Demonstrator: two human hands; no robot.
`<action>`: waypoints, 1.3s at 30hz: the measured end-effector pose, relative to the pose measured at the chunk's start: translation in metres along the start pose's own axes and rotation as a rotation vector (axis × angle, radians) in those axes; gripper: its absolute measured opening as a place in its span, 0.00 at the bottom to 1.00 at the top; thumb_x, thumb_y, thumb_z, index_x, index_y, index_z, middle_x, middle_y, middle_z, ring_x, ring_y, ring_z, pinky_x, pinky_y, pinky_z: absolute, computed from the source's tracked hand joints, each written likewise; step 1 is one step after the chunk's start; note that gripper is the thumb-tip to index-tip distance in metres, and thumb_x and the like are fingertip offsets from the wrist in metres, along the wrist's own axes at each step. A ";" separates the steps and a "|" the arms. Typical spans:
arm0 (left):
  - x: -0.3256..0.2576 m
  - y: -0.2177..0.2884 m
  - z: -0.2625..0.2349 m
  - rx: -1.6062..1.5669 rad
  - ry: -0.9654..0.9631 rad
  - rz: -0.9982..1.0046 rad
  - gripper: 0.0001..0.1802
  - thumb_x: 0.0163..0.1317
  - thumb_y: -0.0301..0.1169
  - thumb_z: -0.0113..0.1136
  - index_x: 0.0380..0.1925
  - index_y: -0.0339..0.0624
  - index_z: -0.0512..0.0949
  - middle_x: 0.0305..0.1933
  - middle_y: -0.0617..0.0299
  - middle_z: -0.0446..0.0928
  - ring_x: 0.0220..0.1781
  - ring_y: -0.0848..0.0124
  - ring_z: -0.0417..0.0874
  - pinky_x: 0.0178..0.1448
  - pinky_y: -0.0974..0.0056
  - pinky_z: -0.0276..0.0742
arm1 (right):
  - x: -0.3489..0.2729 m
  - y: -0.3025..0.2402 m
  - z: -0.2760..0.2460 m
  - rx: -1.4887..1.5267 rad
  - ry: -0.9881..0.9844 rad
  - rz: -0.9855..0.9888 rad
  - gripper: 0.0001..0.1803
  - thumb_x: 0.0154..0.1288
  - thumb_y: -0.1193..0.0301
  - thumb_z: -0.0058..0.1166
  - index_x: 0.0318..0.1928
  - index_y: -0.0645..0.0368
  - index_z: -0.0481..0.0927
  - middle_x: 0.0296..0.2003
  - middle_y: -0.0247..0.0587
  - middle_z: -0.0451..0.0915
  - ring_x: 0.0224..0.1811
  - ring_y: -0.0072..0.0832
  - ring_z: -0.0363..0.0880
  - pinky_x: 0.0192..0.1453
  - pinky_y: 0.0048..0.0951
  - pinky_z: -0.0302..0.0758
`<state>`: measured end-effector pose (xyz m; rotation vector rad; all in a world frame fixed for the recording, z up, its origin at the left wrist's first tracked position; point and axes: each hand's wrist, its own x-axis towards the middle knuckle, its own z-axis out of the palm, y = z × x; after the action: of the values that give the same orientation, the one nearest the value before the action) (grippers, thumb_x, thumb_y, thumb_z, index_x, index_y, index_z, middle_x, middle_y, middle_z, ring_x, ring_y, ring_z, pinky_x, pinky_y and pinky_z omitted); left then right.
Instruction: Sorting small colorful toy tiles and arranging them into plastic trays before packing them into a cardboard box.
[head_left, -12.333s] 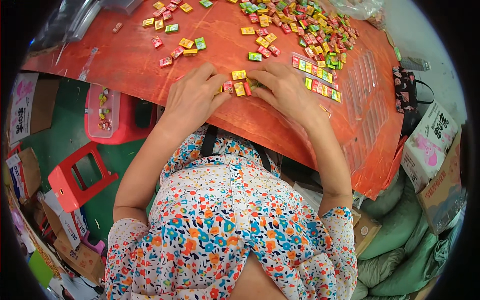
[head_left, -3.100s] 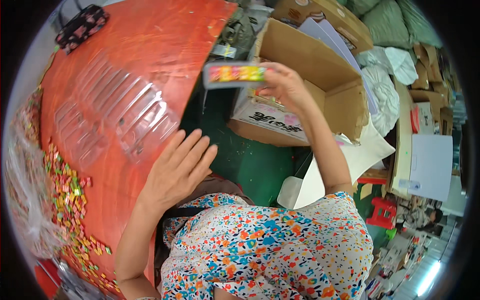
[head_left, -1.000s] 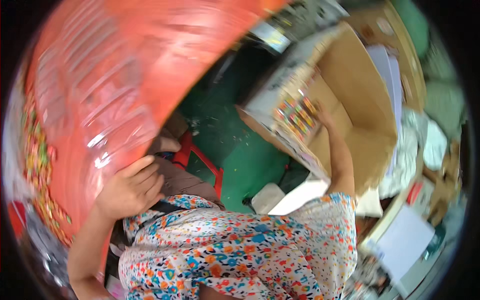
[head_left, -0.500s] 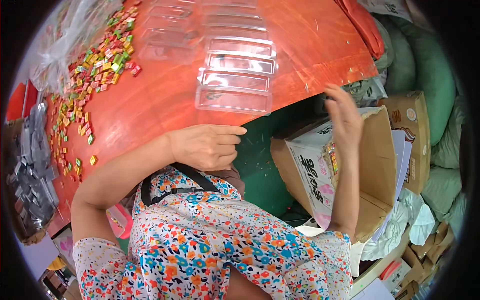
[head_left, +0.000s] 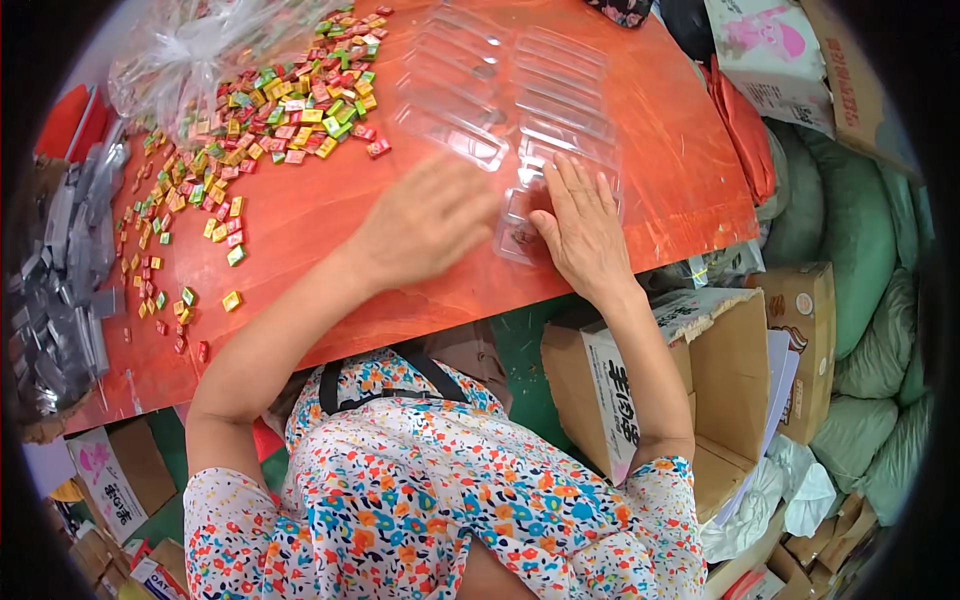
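My right hand (head_left: 585, 220) lies palm down with fingers stretched out on the near end of a row of clear plastic trays (head_left: 570, 105), covering part of them. To its left, my left hand (head_left: 430, 222) hangs over the red table, smeared by motion. Its fingers look loosely extended, and nothing shows in them. Just beyond it lies a second row of overlapping clear trays (head_left: 450, 85). Small wrapped sweets (head_left: 290, 115) in red, yellow and green are heaped at the left, some scattered nearer me.
A clear plastic bag (head_left: 190, 60) rests against the sweets. Grey plastic pieces (head_left: 60, 290) fill a box at the far left. Beyond the table's right edge stands an open cardboard carton (head_left: 725, 380), with green sacks (head_left: 850, 240) behind it.
My right hand has moved from above the carton up and left onto the trays. My left hand has moved forward from the table's near edge, its fingers less curled. The view has shifted.
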<state>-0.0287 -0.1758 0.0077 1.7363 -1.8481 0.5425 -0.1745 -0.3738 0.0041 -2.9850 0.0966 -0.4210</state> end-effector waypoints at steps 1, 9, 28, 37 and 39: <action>0.000 -0.012 -0.001 0.117 -0.047 -0.127 0.20 0.63 0.39 0.58 0.50 0.38 0.76 0.54 0.51 0.76 0.61 0.55 0.74 0.73 0.48 0.62 | 0.001 0.002 0.001 -0.032 -0.013 0.009 0.31 0.75 0.57 0.42 0.70 0.62 0.60 0.71 0.52 0.59 0.74 0.44 0.55 0.78 0.48 0.46; -0.017 -0.019 -0.014 0.184 -0.280 -0.345 0.28 0.70 0.44 0.50 0.63 0.38 0.68 0.69 0.50 0.66 0.73 0.54 0.62 0.78 0.48 0.48 | -0.005 0.020 0.005 -0.122 -0.073 0.070 0.33 0.75 0.54 0.40 0.71 0.61 0.58 0.73 0.49 0.55 0.75 0.43 0.53 0.78 0.48 0.44; -0.065 0.025 -0.072 0.085 -0.303 -0.535 0.28 0.69 0.47 0.50 0.62 0.41 0.70 0.63 0.52 0.72 0.71 0.53 0.66 0.77 0.46 0.51 | -0.019 0.003 0.013 -0.133 -0.174 0.016 0.32 0.75 0.55 0.40 0.71 0.60 0.59 0.71 0.48 0.60 0.74 0.43 0.55 0.77 0.47 0.46; -0.130 0.046 -0.110 0.129 -0.217 -0.796 0.26 0.70 0.44 0.51 0.61 0.40 0.72 0.63 0.53 0.73 0.69 0.52 0.68 0.76 0.46 0.53 | 0.002 -0.090 0.025 0.066 -0.159 -0.249 0.30 0.72 0.61 0.46 0.69 0.61 0.62 0.70 0.48 0.62 0.73 0.43 0.58 0.77 0.49 0.48; -0.137 0.052 -0.119 0.163 -0.205 -0.844 0.25 0.70 0.43 0.52 0.61 0.40 0.72 0.63 0.52 0.73 0.68 0.52 0.69 0.76 0.46 0.55 | 0.029 -0.099 0.036 0.096 -0.148 -0.327 0.30 0.71 0.61 0.47 0.69 0.61 0.63 0.69 0.48 0.63 0.73 0.43 0.59 0.76 0.49 0.50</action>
<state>-0.0640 0.0094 0.0171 2.5162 -1.0243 0.1722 -0.1326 -0.2739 -0.0092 -2.9260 -0.4175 -0.2267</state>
